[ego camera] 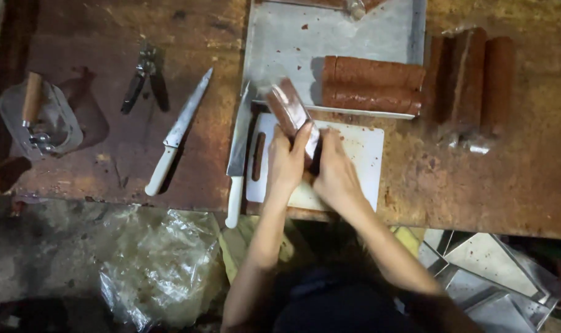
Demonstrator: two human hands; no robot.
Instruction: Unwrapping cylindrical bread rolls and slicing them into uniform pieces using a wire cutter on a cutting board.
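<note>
- The white cutting board (360, 154) lies near the front edge of the brown desk (478, 185), and both hands work over it.
- The left hand (286, 163) and the right hand (334, 172) wrap a plastic-wrapped sausage log (289, 110) from either side; the fingers of both curl tight around its near end.
- The log slants up and away from the board, its far end over the metal tray (330, 37).
- That tray sits just behind the board and holds two unwrapped sausage logs (370, 85), side by side at its front right.
- Right of the tray, three wrapped logs (471, 77) lie on the desk.
- A large knife (238, 154) rests along the board's left edge; a thin strip (258, 156) lies on the board beside it.
- Further left of the board lie a smaller knife (178, 132), a pair of pliers (146, 83) and a clear plastic tub (61, 123) holding a wooden-handled tool (32, 98).
- Below the desk's front edge, left of the board, sits crumpled clear plastic (157, 265).
</note>
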